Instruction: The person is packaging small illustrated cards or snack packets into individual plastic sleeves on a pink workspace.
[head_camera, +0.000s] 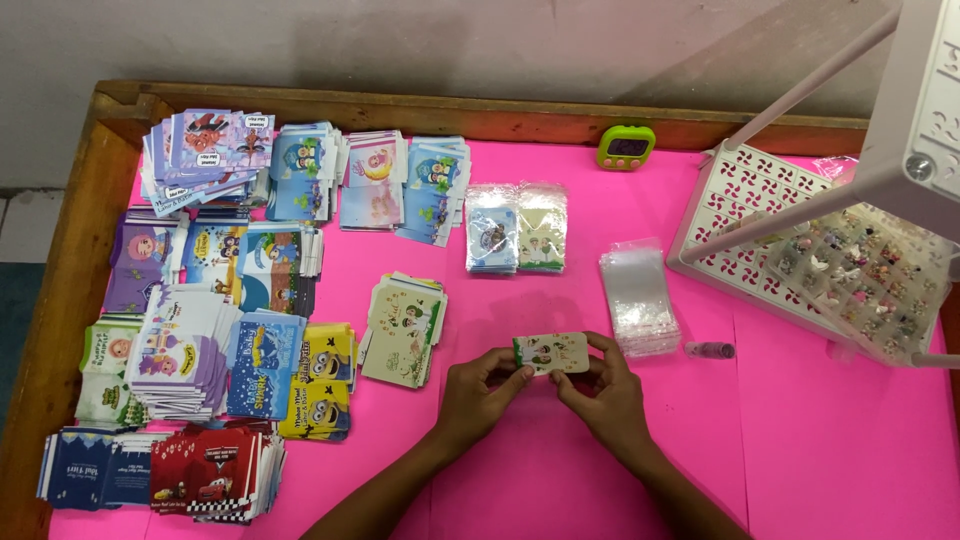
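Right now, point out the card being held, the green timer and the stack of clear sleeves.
card (553, 353), head view, its cream face.
green timer (626, 147), head view, its screen.
stack of clear sleeves (637, 298), head view, top sleeve.

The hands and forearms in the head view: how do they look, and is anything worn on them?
The left hand and the right hand are bare: no gloves, and no rings, watch or bracelet can be seen. Both forearms are also uncovered as far as the bottom edge of the picture; no sleeve shows.
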